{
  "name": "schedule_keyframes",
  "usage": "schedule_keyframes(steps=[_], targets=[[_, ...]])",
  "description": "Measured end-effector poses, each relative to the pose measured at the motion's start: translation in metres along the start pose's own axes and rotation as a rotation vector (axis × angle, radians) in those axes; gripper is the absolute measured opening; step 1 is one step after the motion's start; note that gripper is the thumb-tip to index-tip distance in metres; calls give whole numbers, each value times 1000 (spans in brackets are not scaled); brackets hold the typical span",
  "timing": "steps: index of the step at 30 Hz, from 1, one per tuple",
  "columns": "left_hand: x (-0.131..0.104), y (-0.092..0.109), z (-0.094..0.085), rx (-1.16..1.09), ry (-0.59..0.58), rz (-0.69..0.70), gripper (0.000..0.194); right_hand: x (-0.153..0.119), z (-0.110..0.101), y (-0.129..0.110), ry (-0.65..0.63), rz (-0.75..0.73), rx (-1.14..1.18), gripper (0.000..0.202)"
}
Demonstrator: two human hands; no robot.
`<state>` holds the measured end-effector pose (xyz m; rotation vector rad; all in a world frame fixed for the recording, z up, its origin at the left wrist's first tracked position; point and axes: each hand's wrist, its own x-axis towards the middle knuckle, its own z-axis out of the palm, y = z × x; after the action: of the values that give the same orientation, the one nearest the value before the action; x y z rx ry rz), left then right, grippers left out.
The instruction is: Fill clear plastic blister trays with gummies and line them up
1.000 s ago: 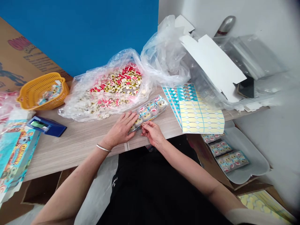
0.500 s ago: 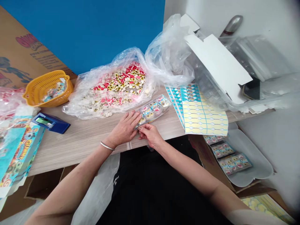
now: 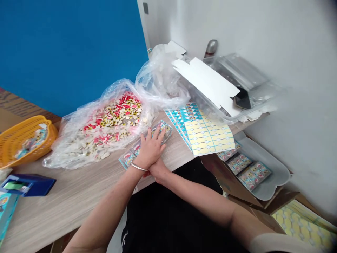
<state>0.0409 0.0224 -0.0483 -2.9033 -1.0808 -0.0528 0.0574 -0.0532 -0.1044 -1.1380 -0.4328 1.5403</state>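
Observation:
A clear blister strip of small candies with a blue printed edge (image 3: 127,156) lies on the table. Flat across its middle and right part rests my left hand (image 3: 150,149), fingers spread and a silver bangle on the wrist. My right hand (image 3: 158,170) is tucked partly beneath the left one at the strip's near edge; its fingers are mostly hidden. Behind the strip, an open plastic bag (image 3: 65,140) holds many loose red, white and yellow candies. Printed yellow and blue sticker sheets (image 3: 210,135) lie to the right.
An orange basket (image 3: 50,135) and a blue tape dispenser (image 3: 42,184) are at left. At right stand a clear bin with white card (image 3: 207,82) and, lower, a tray (image 3: 276,186) of filled strips. Crumpled plastic (image 3: 163,82) sits behind.
The view has swung right. My left hand has moved from the strip's near end onto its middle, with fingers now spread. My right hand has slipped partly under the left. The strip has shifted.

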Motion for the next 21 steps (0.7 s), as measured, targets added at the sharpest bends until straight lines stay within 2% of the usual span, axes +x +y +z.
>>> schedule_keyframes(steps=[3, 6, 8, 10, 14, 16, 19, 21], targets=[[4, 1, 8, 57, -24, -16, 64, -3, 2, -3, -16, 10, 1, 45], [3, -1, 10, 101, -21, -13, 63, -8, 2, -9, -16, 75, 48, 32], [3, -1, 11, 121, -18, -13, 64, -10, -5, -15, -22, 152, 71, 19], [4, -2, 13, 134, -21, -7, 64, -9, -20, -22, 32, 179, 75, 8], [4, -3, 16, 133, -23, 6, 64, 6, -60, -42, 311, 15, 135, 15], [4, -4, 17, 126, -17, 6, 62, 16, -72, -53, 401, -104, 203, 22], [3, -4, 17, 115, -15, 3, 61, 25, -76, -68, 448, -204, 315, 25], [4, -3, 17, 106, -17, 0, 60, 26, -75, -75, 444, -188, 374, 21]])
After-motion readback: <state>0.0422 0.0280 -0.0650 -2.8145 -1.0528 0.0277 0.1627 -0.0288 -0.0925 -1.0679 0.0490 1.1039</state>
